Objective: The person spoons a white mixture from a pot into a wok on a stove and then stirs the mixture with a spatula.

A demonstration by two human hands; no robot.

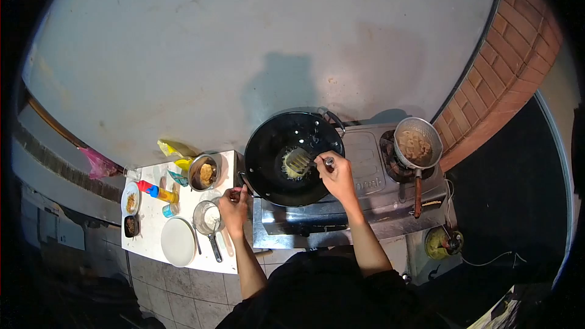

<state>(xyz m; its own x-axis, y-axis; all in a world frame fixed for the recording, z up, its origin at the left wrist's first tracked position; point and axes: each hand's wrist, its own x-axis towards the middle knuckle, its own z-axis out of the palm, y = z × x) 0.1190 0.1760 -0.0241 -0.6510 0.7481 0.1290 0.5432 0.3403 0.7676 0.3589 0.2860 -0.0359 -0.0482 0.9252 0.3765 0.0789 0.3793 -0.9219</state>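
My right hand (334,175) is closed around the handle of a slotted spatula (300,159). The spatula's blade is down in a black wok (262,173), over a pale yellowish piece of food (292,173) with small bubbles round its edge. At the wok's left side, near its loop handle, my left hand (234,210) has its fingers closed. A small dark reddish thing shows at those fingertips, too small to name. Just left of that hand stands a small saucepan (201,212) with white contents.
A steel pan of food (413,146) sits on the right burner of the stove (365,158). The white side table (152,231) holds a white plate (178,242), a steel bowl with golden food (196,180), bottles (163,195) and small dishes. A wall rises behind.
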